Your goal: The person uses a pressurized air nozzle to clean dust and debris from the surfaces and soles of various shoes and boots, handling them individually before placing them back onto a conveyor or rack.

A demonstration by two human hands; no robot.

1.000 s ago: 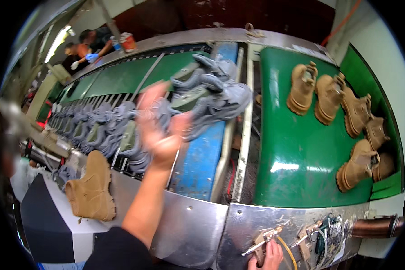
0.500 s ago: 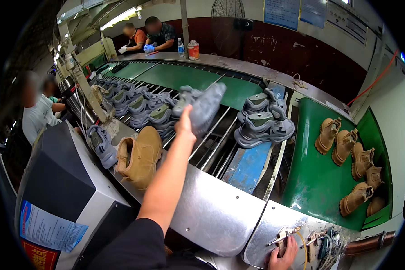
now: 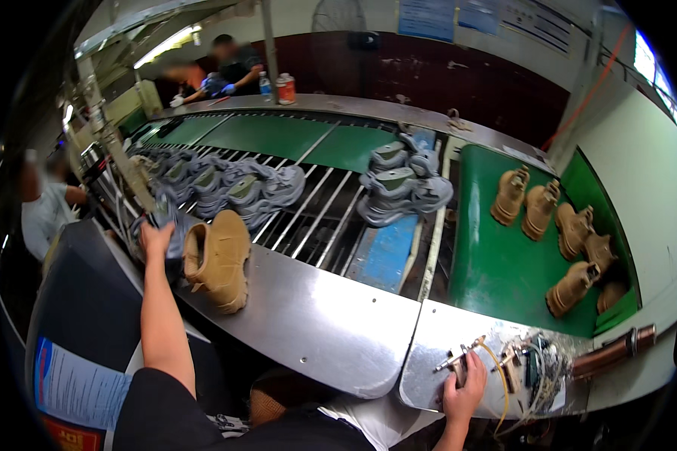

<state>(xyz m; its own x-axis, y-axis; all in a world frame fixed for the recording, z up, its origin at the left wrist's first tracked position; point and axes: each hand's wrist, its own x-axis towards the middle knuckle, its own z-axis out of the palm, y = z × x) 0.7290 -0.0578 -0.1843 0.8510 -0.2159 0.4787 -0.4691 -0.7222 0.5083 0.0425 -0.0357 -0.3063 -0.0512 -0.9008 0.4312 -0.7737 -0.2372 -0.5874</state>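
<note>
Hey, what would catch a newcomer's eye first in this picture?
Probably the tan boot lying on the steel counter, just right of the left hand, which reaches toward a grey shoe. Next, the tan boots on the green belt at right, and the right hand on a spray gun at the near edge.

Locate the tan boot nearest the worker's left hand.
Head view, left of centre: the tan boot lies on the steel table, just right of the left hand, below the grey shoes.

Steel counter [image 3: 308,316] bears a tan boot [image 3: 218,259].
</note>
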